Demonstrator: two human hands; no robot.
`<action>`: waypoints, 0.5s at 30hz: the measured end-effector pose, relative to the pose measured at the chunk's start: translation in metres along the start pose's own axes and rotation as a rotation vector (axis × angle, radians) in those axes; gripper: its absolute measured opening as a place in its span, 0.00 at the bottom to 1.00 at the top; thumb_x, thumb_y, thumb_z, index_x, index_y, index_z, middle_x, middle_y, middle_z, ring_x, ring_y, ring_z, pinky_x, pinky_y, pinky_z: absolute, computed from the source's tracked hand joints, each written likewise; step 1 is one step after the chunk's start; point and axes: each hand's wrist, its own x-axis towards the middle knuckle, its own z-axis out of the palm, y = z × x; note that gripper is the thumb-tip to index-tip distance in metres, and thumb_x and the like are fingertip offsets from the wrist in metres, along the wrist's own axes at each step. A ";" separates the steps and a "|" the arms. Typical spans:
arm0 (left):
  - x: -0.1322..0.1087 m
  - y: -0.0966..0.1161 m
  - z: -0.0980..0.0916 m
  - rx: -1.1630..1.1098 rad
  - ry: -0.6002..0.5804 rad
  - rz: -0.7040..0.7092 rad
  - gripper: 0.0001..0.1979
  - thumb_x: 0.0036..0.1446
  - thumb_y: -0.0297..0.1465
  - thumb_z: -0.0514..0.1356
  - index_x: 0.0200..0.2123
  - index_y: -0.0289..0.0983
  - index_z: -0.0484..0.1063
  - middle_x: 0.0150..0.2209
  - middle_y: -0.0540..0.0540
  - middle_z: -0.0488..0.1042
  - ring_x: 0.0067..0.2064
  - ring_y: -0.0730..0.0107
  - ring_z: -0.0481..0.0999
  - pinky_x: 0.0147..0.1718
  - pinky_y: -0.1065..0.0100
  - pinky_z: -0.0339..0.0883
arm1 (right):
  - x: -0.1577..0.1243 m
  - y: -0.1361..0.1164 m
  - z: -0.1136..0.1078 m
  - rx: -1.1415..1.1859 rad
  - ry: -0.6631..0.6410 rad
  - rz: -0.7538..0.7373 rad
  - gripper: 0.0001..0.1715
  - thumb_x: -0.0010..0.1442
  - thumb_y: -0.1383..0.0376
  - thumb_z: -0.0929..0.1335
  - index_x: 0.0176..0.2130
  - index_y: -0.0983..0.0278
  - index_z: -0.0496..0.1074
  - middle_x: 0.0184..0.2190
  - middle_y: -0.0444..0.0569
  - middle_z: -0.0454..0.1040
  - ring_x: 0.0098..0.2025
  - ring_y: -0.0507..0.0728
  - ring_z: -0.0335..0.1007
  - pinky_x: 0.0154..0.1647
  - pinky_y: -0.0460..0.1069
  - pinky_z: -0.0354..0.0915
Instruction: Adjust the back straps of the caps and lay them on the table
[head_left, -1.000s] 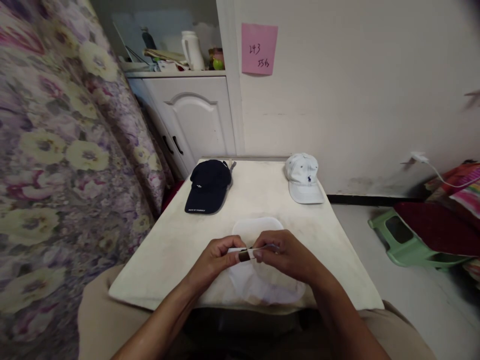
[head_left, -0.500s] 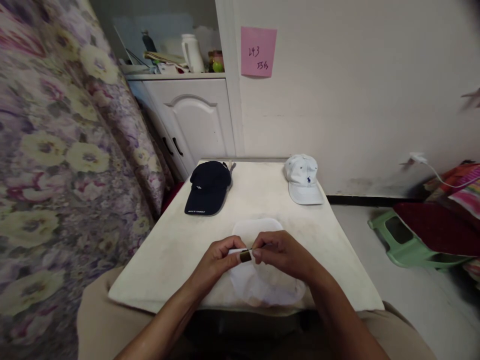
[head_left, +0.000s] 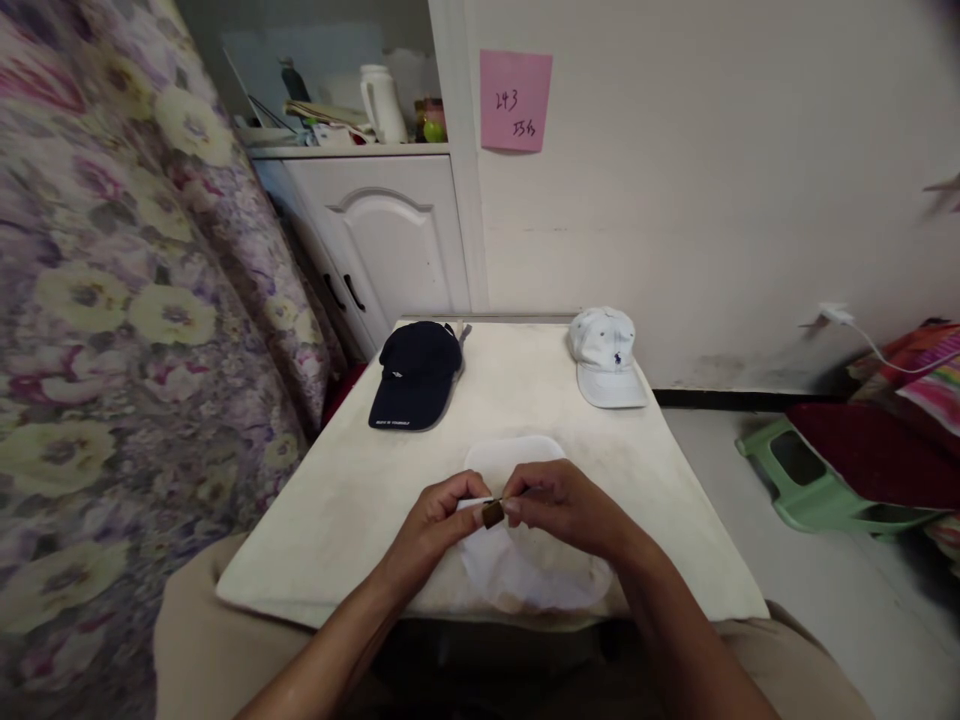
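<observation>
A white cap [head_left: 499,572] lies at the table's near edge, its brim pointing away from me and partly covered by my hands. At its strap is a small brass-coloured buckle [head_left: 493,515]. My left hand [head_left: 448,515] pinches the buckle and strap end between thumb and fingers. From the other side, my right hand [head_left: 551,503] closes thumb and forefinger on the strap right beside the buckle. The fingertips of both hands almost meet, so the strap itself is mostly hidden.
On the cream-topped table [head_left: 330,520], a navy cap [head_left: 420,365] sits at the back left and a pale blue cap [head_left: 606,350] at the back right. A floral curtain [head_left: 135,330] hangs left. A green stool [head_left: 802,490] stands on the right.
The buckle has tilted slightly between my fingers. Both hands stay almost in the same place, and the caps have not moved.
</observation>
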 end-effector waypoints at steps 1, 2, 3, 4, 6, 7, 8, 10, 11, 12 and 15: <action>0.000 -0.001 0.000 0.005 -0.004 -0.001 0.12 0.58 0.38 0.64 0.30 0.36 0.69 0.28 0.52 0.66 0.31 0.72 0.61 0.31 0.71 0.54 | 0.000 0.001 -0.001 -0.003 -0.012 0.003 0.09 0.61 0.63 0.69 0.31 0.64 0.73 0.26 0.43 0.72 0.27 0.49 0.61 0.29 0.45 0.56; 0.000 -0.001 -0.001 0.010 -0.010 -0.004 0.12 0.58 0.38 0.63 0.30 0.35 0.70 0.28 0.51 0.67 0.32 0.72 0.62 0.31 0.71 0.54 | 0.000 0.002 -0.002 -0.005 -0.027 0.005 0.10 0.62 0.61 0.69 0.31 0.64 0.73 0.26 0.43 0.72 0.27 0.49 0.62 0.29 0.45 0.56; 0.000 -0.001 -0.001 0.015 -0.017 -0.006 0.12 0.58 0.38 0.63 0.30 0.35 0.70 0.28 0.51 0.67 0.32 0.71 0.62 0.31 0.71 0.54 | 0.001 0.004 -0.003 -0.002 -0.041 0.006 0.11 0.62 0.60 0.69 0.31 0.64 0.73 0.26 0.43 0.72 0.27 0.50 0.62 0.29 0.45 0.57; 0.000 -0.001 -0.001 0.020 -0.026 -0.006 0.12 0.58 0.38 0.63 0.30 0.35 0.70 0.29 0.51 0.67 0.32 0.71 0.62 0.32 0.71 0.54 | 0.001 0.005 -0.004 0.001 -0.055 0.006 0.11 0.62 0.59 0.69 0.31 0.64 0.73 0.26 0.43 0.72 0.27 0.50 0.62 0.30 0.46 0.59; 0.001 0.000 -0.002 0.028 -0.047 0.001 0.12 0.58 0.38 0.63 0.30 0.35 0.71 0.29 0.51 0.68 0.33 0.70 0.63 0.33 0.70 0.55 | 0.001 0.006 -0.006 -0.017 -0.083 0.006 0.11 0.63 0.60 0.68 0.32 0.64 0.73 0.27 0.44 0.72 0.27 0.50 0.63 0.30 0.46 0.60; 0.001 0.000 -0.002 0.032 -0.057 0.005 0.12 0.58 0.38 0.63 0.30 0.35 0.71 0.29 0.51 0.69 0.33 0.70 0.64 0.34 0.70 0.55 | 0.001 0.006 -0.007 -0.041 -0.096 0.005 0.10 0.64 0.61 0.67 0.33 0.64 0.73 0.28 0.44 0.73 0.28 0.50 0.64 0.31 0.46 0.61; 0.001 0.001 -0.002 0.034 -0.064 0.006 0.12 0.58 0.38 0.63 0.30 0.35 0.71 0.29 0.51 0.69 0.33 0.70 0.64 0.34 0.70 0.55 | 0.000 0.005 -0.008 -0.070 -0.104 0.003 0.09 0.64 0.62 0.66 0.34 0.64 0.73 0.29 0.44 0.73 0.28 0.50 0.64 0.31 0.46 0.61; 0.001 0.001 -0.003 0.029 -0.069 -0.007 0.12 0.58 0.38 0.63 0.30 0.35 0.70 0.28 0.52 0.68 0.32 0.71 0.63 0.32 0.70 0.54 | -0.002 0.003 -0.010 -0.113 -0.109 0.005 0.07 0.65 0.65 0.65 0.36 0.63 0.72 0.31 0.44 0.73 0.30 0.50 0.65 0.33 0.46 0.62; 0.001 0.001 -0.003 0.025 -0.067 -0.016 0.12 0.58 0.38 0.63 0.30 0.35 0.70 0.28 0.52 0.68 0.31 0.72 0.62 0.31 0.71 0.53 | -0.002 0.002 -0.010 -0.111 -0.105 0.014 0.07 0.65 0.66 0.64 0.36 0.63 0.71 0.32 0.44 0.73 0.30 0.50 0.66 0.33 0.47 0.63; 0.001 0.001 -0.003 0.020 -0.065 -0.023 0.12 0.58 0.38 0.63 0.30 0.35 0.70 0.28 0.52 0.67 0.30 0.73 0.61 0.31 0.71 0.53 | -0.003 0.001 -0.011 -0.096 -0.100 0.027 0.06 0.65 0.66 0.64 0.36 0.63 0.70 0.32 0.44 0.73 0.30 0.50 0.67 0.33 0.47 0.64; 0.001 0.000 -0.003 0.009 -0.063 -0.023 0.11 0.58 0.37 0.63 0.30 0.35 0.70 0.28 0.53 0.67 0.30 0.73 0.61 0.30 0.71 0.53 | -0.004 0.000 -0.009 -0.044 -0.075 0.063 0.04 0.64 0.67 0.65 0.35 0.63 0.67 0.32 0.43 0.73 0.28 0.50 0.68 0.31 0.46 0.65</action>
